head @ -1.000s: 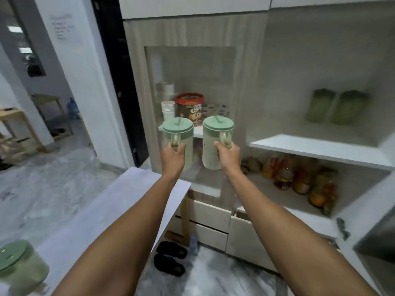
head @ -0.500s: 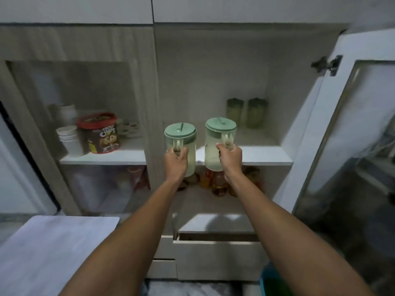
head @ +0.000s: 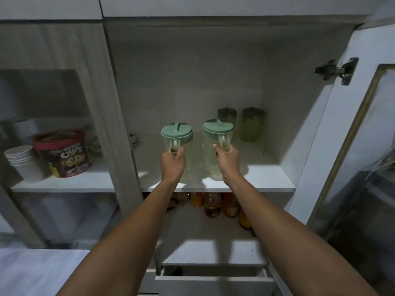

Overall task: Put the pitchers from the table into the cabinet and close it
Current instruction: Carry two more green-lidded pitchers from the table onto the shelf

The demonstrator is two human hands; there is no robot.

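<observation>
Two clear pitchers with green lids are at the front of the open cabinet's white shelf (head: 267, 180). My left hand (head: 172, 162) grips the handle of the left pitcher (head: 177, 135). My right hand (head: 227, 161) grips the handle of the right pitcher (head: 215, 135). Both pitchers stand upright, low over the shelf; I cannot tell whether their bases touch it. Two more green-lidded pitchers (head: 252, 124) stand at the back right of the same shelf. The cabinet door (head: 346, 146) hangs open on the right.
Behind the shut glass door on the left are a stack of paper cups (head: 23, 161) and a red cereal tub (head: 64, 154). Bottles (head: 211, 205) fill the lower shelf. A drawer (head: 213, 280) stands pulled out below. The table corner (head: 38, 272) is at lower left.
I have turned from the table to face the cabinet and moved closer. Both pitchers went forward from in front of the cabinet to over its shelf.
</observation>
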